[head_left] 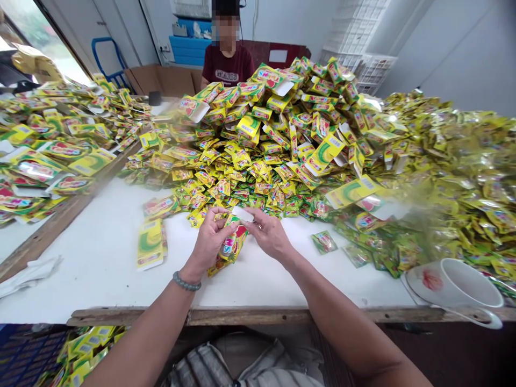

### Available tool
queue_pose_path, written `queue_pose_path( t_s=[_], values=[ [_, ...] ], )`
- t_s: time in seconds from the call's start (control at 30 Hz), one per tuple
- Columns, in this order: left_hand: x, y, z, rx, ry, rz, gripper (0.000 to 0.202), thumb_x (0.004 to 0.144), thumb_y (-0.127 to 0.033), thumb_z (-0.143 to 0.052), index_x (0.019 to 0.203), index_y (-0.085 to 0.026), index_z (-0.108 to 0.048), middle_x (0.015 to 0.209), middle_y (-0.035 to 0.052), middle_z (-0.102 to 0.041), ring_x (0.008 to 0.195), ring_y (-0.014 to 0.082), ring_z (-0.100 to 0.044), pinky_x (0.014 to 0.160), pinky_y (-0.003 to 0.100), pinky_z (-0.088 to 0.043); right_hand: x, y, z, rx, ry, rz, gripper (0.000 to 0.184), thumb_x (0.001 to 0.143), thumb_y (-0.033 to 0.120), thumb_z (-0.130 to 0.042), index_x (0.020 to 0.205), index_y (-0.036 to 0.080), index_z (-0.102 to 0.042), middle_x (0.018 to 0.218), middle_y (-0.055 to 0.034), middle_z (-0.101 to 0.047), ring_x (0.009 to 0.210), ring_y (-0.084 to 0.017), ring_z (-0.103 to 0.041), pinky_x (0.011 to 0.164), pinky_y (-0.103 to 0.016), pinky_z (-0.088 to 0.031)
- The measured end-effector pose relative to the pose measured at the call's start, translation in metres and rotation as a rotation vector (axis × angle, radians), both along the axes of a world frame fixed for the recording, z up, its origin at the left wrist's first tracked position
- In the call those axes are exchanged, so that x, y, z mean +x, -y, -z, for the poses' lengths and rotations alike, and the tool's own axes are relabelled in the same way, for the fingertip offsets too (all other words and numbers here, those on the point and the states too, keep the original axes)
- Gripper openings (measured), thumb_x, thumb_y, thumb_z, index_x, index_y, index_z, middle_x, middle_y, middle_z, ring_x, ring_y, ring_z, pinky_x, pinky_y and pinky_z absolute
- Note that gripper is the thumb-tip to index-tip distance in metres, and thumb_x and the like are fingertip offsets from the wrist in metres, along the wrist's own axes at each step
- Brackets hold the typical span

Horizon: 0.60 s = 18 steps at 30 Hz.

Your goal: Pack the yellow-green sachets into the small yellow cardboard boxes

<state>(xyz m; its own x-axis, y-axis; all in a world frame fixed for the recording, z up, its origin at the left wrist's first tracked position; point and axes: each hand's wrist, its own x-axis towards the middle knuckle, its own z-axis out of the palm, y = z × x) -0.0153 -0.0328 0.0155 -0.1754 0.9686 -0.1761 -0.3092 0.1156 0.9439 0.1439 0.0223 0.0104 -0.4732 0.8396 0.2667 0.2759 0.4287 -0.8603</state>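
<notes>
White table [262, 285], one mug [437, 290], one yellow box [234, 239] in the grip of left hand [207, 239] and right hand [269, 232].

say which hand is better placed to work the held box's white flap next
Probably the right hand: it sits at the white flap, while the left hand grips the yellow box.
</notes>
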Motion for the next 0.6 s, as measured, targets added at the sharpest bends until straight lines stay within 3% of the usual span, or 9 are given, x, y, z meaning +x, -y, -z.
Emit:
queue_pose_path(
  t_s=[0.13, 0.27, 0.47, 0.6],
  values=[
    [-0.001, 0.001, 0.003, 0.007, 0.004, -0.016, 0.064, 0.061, -0.037, -0.087, 0.103, -0.024, -0.041, 0.071, -0.0047, -0.07, 0.057, 0.0151, -0.066, 0.057, 0.026, -0.052, 0.0, 0.0, -0.006, -0.115, -0.072, -0.076, 0.031, 0.094, 0.045, -0.054, 0.086, 0.024, -0.075, 0.089, -0.0029, -0.074, 0.087, -0.02, -0.067, 0.077, -0.031, -0.049],
    [-0.001, 0.001, 0.005, 0.029, -0.047, -0.009, 0.06, 0.062, -0.036, -0.087, 0.102, -0.022, -0.044, 0.068, -0.0047, -0.069, 0.058, 0.0144, -0.066, 0.059, 0.025, -0.051, -0.007, 0.001, 0.0, -0.299, -0.231, -0.037, 0.021, 0.08, 0.042, -0.072, 0.084, 0.022, -0.075, 0.081, -0.0024, -0.073, 0.077, -0.018, -0.066, 0.072, -0.03, -0.049],
    [0.001, 0.0, 0.004, 0.018, -0.048, 0.058, 0.063, 0.062, -0.036, -0.088, 0.106, -0.022, -0.046, 0.07, -0.0036, -0.07, 0.061, 0.0174, -0.069, 0.06, 0.028, -0.055, -0.007, -0.006, 0.006, -0.687, -0.476, 0.032, 0.033, 0.058, 0.045, -0.086, 0.074, 0.019, -0.073, 0.072, -0.0016, -0.072, 0.062, -0.013, -0.061, 0.063, -0.027, -0.048],
    [-0.001, 0.002, 0.006, 0.045, -0.057, 0.083, 0.058, 0.067, -0.038, -0.085, 0.108, -0.02, -0.048, 0.067, -0.0029, -0.07, 0.057, 0.0161, -0.068, 0.057, 0.025, -0.053, 0.003, -0.01, -0.001, -0.642, -0.394, -0.05, 0.027, 0.059, 0.04, -0.085, 0.072, 0.018, -0.076, 0.071, -0.0011, -0.072, 0.065, -0.014, -0.061, 0.067, -0.028, -0.048]
  ],
)
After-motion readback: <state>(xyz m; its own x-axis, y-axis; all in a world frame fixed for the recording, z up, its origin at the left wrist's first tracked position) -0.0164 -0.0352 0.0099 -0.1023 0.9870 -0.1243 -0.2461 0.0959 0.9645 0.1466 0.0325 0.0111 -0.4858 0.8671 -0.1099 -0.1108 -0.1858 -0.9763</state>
